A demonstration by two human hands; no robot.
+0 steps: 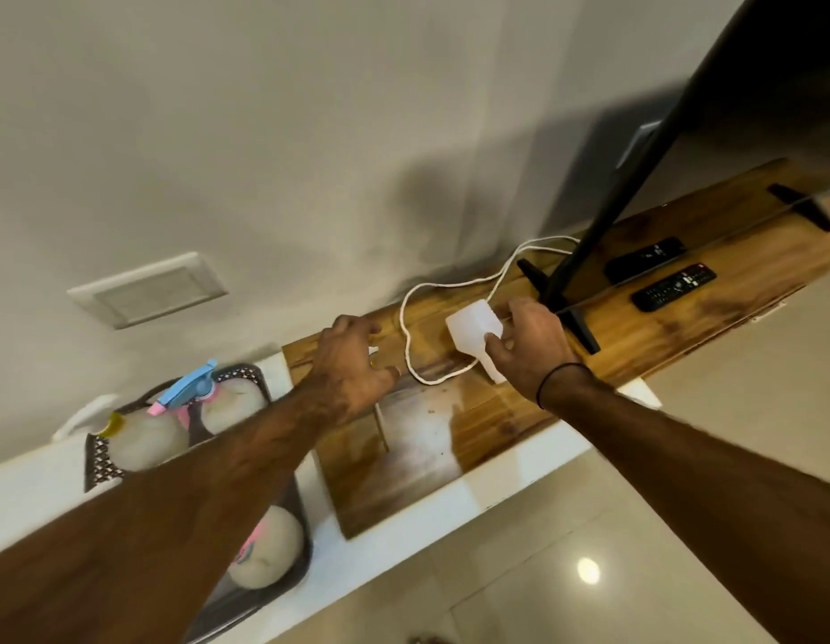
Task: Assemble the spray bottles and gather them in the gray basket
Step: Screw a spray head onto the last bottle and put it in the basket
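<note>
The right hand (526, 350) is closed around a translucent white plastic bottle body (478, 339) lying on its side on the glossy wood-grain table (450, 439), thumb on its near face and fingers over its far side. The left hand (357, 364) is spread palm-down with its fingers half curled over a small white-and-yellow part (372, 356) on the table; the part is almost wholly covered, so it cannot be confirmed as a spray head, and whether the fingers actually grip it cannot be told. The dark gray perforated plastic basket (245, 376) stands at the left end of the table, partly hidden by the left forearm, and holds several round white bottles, one fitted with a blue and pink trigger head (190, 388). Risk 1: a looped white cord (413, 346) lies just beside the bottle body and between the two hands; lifting either item through the loop can snag the cord and drag whatever it feeds. Risk 2: the black stand foot (566, 309) of the flat black screen (682, 132) is close behind the right hand, so a wide upward swing can strike it. Risk 3: the surface looks slick, and a loose pinch on the small part can let it skid toward the wall. Risk 4: a head threaded on at an angle is likely to seat crooked and leak. Two black remote controls (659, 271) lie well apart to the right and pose no hazard.
</note>
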